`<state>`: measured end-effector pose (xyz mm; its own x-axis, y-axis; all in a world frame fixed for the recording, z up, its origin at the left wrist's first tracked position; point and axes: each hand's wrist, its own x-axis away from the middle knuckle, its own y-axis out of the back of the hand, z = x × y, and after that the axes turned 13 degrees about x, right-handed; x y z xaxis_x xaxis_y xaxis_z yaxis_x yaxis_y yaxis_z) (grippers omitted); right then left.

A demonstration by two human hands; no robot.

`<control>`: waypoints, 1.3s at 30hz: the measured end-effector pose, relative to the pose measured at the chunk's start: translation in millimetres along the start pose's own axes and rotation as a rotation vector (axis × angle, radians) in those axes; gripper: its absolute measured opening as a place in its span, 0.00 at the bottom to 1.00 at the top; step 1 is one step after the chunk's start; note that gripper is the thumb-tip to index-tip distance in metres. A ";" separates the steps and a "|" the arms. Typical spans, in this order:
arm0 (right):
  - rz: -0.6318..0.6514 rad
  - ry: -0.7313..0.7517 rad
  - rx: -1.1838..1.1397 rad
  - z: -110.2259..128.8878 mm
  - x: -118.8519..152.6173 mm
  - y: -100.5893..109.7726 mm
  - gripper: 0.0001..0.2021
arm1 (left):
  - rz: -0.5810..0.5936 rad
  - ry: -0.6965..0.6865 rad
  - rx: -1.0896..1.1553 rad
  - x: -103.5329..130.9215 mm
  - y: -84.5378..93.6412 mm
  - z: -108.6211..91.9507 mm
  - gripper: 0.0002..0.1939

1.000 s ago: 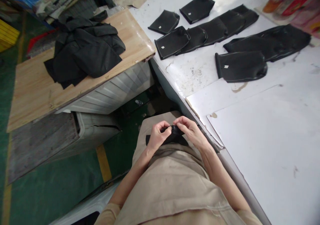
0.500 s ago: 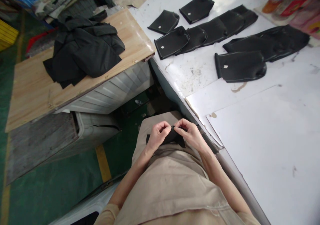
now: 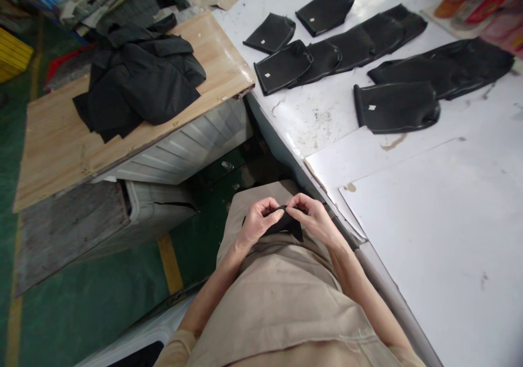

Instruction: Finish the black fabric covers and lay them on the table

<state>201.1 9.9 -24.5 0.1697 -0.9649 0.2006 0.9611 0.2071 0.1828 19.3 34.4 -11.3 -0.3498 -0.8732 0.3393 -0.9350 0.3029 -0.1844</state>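
A small black sheet piece [image 3: 289,225], fabric or thin rubber, lies over my lap on the beige apron [image 3: 281,296]. My left hand [image 3: 258,223] pinches its upper edge between thumb and fingers. Close beside it, my right hand [image 3: 311,218] pinches the same edge, and the thumb tips almost meet. Part of the piece is hidden behind my fingers. On the white table to the right lie several black flat pieces with rolled edges, such as one with a small white tag [image 3: 396,108] and another tagged one [image 3: 281,68].
A heap of black sheets [image 3: 139,78] rests on a wooden board [image 3: 53,144] at the left. The white table [image 3: 429,236] runs along my right side, its edge close to my right forearm. Bottles [image 3: 482,2] stand at its far right. A yellow crate [image 3: 12,55] is at far left.
My left hand has shifted slightly right, bringing its thumb closer to my right thumb along the black piece's edge. The view has tilted a little.
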 end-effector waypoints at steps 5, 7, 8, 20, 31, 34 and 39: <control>-0.019 0.087 0.073 5.8 -0.5 -2.9 0.05 | 0.026 0.099 0.074 -2.5 5.1 0.3 0.16; -0.060 0.156 0.101 7.8 -0.7 -4.6 0.01 | 0.014 0.079 0.092 -3.4 10.8 -1.1 0.17; -0.089 0.189 0.126 7.8 -0.7 -5.2 0.02 | -0.016 0.049 0.101 -3.6 14.4 -2.0 0.17; -0.242 0.105 -0.008 -16.3 -1.9 -9.3 0.10 | -0.241 -0.136 0.106 -2.8 43.2 -6.1 0.17; -0.266 0.069 -0.112 -14.8 -5.3 -11.7 0.14 | -0.244 -0.195 0.003 -3.3 48.8 -7.0 0.17; -0.250 0.145 -0.037 -12.6 -6.2 -9.1 0.12 | -0.234 -0.191 -0.032 -2.1 48.6 -9.2 0.18; -0.213 0.197 0.061 -10.6 -8.3 -8.3 0.09 | -0.201 -0.211 -0.100 -0.4 45.6 -10.5 0.17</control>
<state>194.1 14.4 -37.9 0.0108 -0.9992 -0.0379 0.9658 0.0006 0.2594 -23.8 52.6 -10.2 -0.1472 -0.9763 0.1585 -0.9890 0.1431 -0.0374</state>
